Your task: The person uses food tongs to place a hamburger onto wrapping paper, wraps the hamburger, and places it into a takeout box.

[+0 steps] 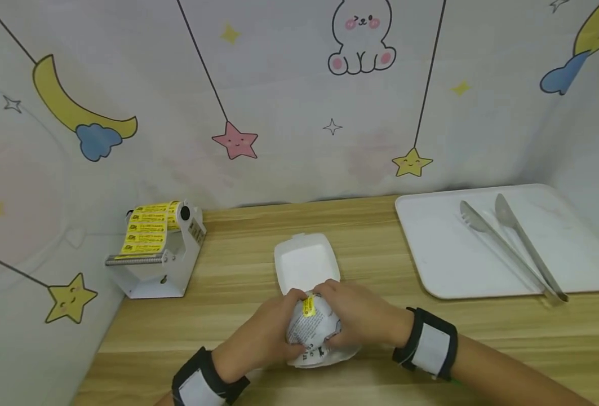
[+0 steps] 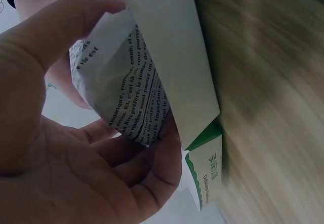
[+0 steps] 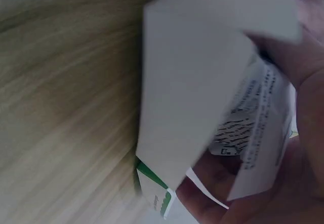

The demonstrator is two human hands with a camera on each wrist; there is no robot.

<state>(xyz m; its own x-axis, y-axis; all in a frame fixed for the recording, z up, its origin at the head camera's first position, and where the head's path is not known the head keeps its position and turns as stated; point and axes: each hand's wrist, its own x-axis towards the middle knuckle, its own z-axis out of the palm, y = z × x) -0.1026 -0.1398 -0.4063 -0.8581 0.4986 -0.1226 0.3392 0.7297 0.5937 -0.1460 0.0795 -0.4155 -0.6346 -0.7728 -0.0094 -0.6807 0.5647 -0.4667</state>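
Observation:
A round paper-wrapped bundle (image 1: 313, 326), white with black print, has a small yellow label on top. My left hand (image 1: 263, 331) grips it from the left and my right hand (image 1: 362, 317) from the right, with thumbs and fingers bent round its sides. Its contents are hidden by the paper. The bundle is at an open white takeaway box, whose raised lid (image 1: 306, 262) stands behind it. In the left wrist view, the fingers reach under the printed wrapper (image 2: 121, 77) beside the box wall (image 2: 174, 57). The right wrist view shows the box's blank side (image 3: 187, 92) and green-trimmed part (image 3: 154, 186).
At the left stands a white label dispenser (image 1: 190, 248) with a roll of yellow labels (image 1: 147, 228). A white tray (image 1: 441, 248) on the right carries metal tongs (image 1: 527, 254). A printed cloth backdrop (image 1: 299, 101) rises behind the wooden table (image 1: 238, 248).

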